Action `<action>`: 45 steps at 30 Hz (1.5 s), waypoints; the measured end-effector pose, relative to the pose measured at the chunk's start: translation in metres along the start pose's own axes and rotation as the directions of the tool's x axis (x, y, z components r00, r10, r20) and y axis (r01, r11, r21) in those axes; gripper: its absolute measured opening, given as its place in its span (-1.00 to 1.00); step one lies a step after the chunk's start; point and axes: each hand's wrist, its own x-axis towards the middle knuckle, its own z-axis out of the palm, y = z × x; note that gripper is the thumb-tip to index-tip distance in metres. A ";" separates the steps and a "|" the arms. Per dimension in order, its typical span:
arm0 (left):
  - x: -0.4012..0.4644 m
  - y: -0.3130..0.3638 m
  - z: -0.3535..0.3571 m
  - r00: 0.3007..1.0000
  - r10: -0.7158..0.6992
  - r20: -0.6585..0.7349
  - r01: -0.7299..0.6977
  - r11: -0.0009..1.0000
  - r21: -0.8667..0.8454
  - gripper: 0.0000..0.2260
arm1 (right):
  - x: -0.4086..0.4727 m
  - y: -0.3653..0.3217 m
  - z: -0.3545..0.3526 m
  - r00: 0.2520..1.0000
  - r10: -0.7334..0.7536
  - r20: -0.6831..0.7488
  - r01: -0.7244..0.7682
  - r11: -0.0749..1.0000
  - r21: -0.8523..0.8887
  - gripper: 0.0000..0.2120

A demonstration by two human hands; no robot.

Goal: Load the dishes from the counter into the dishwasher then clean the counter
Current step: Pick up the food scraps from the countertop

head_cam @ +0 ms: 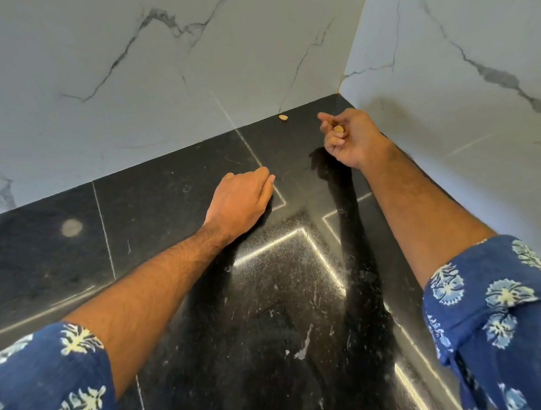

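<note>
The black stone counter (168, 191) fills the lower view and runs into a corner of white marble walls. A small tan scrap of food (283, 117) lies on the counter at the foot of the back wall. My right hand (350, 138) hovers near the corner, fingers curled around another small tan scrap (339, 128). My left hand (244, 200) rests knuckles-up on the counter's middle, fingers curled under; whether anything is in it is hidden. No dishes or dishwasher are in view.
White marble walls meet at the far right corner (340, 88). A round grey smudge (72, 227) marks the counter at the left. White specks and streaks (304, 344) dot the near part of the counter. Blue flowered sleeves cover both upper arms.
</note>
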 end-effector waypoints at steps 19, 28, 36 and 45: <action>0.002 -0.003 0.004 0.999 -0.004 -0.034 0.003 1.000 -0.030 -0.69 | 0.062 0.028 0.057 0.665 -0.559 0.495 0.229 -0.479 -0.848 -0.73; 0.001 -0.004 0.003 0.999 0.018 -0.034 -0.019 1.000 -0.014 -0.69 | 0.061 0.035 0.048 0.680 -0.642 0.354 0.338 -0.154 -0.928 -0.79; -0.001 0.001 -0.002 0.999 0.046 -0.025 -0.047 0.999 -0.019 -0.70 | -0.050 0.054 0.014 0.965 -0.238 0.107 0.231 0.970 0.074 -0.86; -0.144 0.050 -0.036 0.983 -0.182 0.001 0.143 0.771 -0.621 -0.64 | -0.251 0.178 0.015 0.979 0.105 0.176 -0.148 0.955 0.256 -0.60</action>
